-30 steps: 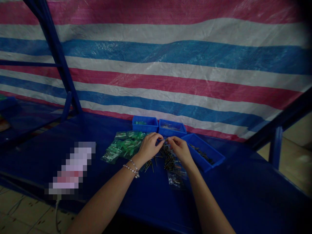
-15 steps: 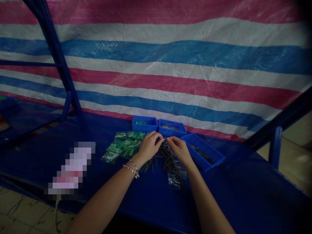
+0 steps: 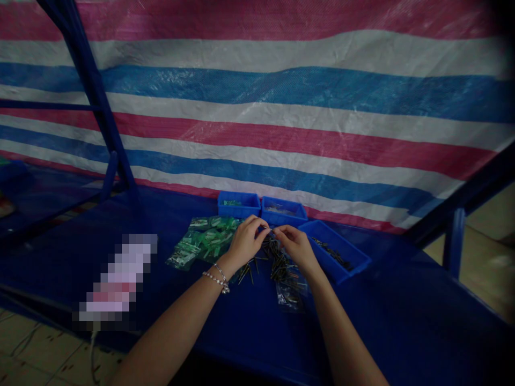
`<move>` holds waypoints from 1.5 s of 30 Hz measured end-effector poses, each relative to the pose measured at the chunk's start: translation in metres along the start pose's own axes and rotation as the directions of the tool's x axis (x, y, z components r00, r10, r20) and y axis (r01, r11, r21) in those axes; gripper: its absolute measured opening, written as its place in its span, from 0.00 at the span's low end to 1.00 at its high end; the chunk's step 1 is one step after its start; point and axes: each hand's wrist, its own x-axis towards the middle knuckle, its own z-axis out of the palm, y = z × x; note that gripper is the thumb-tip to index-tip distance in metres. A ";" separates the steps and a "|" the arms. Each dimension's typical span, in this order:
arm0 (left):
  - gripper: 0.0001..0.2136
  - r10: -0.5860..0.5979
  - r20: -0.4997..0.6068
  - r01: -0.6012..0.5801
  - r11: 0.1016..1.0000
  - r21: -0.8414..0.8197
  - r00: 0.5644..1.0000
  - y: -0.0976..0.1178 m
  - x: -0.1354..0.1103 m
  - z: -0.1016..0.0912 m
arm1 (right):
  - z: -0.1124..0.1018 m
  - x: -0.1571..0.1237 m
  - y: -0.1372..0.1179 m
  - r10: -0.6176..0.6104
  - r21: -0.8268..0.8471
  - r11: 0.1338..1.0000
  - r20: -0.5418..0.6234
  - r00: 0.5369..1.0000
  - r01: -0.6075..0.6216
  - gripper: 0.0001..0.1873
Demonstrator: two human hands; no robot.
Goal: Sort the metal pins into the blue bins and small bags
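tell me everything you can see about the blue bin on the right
The blue bin is a shallow, open-topped rectangular tray that looks like plastic. It sits at an angle on the blue table, the rightmost of three similar bins. Thin dark pins lie loosely inside. The right hand is just beside it; any contact is unclear.

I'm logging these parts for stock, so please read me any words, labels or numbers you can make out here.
No text can be read anywhere.
Green plastic packets: any print is too small and dark to read.
Clear plastic bag: any print is too small and dark to read.
Blue plastic bins: no lettering shows.
Striped tarpaulin: no lettering shows.
Long object on the bench: pixelated, unreadable.
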 end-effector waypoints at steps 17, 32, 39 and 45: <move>0.03 -0.001 -0.003 0.001 1.000 -0.013 1.000 0.000 0.000 0.000 | 0.000 0.002 0.000 -0.055 0.030 0.998 -0.040 0.998 0.056 0.12; 0.05 0.009 -0.006 -0.009 1.000 -0.005 1.000 0.000 0.000 0.000 | -0.001 0.000 -0.001 -0.082 -0.029 0.996 -0.050 0.995 0.080 0.12; 0.05 -0.003 0.036 0.002 1.000 0.007 0.999 -0.001 -0.001 0.000 | -0.001 0.000 -0.004 -0.109 -0.088 0.991 -0.094 0.990 0.101 0.12; 0.05 0.012 0.000 -0.012 1.000 -0.001 1.000 0.000 -0.001 -0.001 | -0.001 -0.001 -0.005 -0.101 -0.092 0.992 -0.102 0.990 0.091 0.12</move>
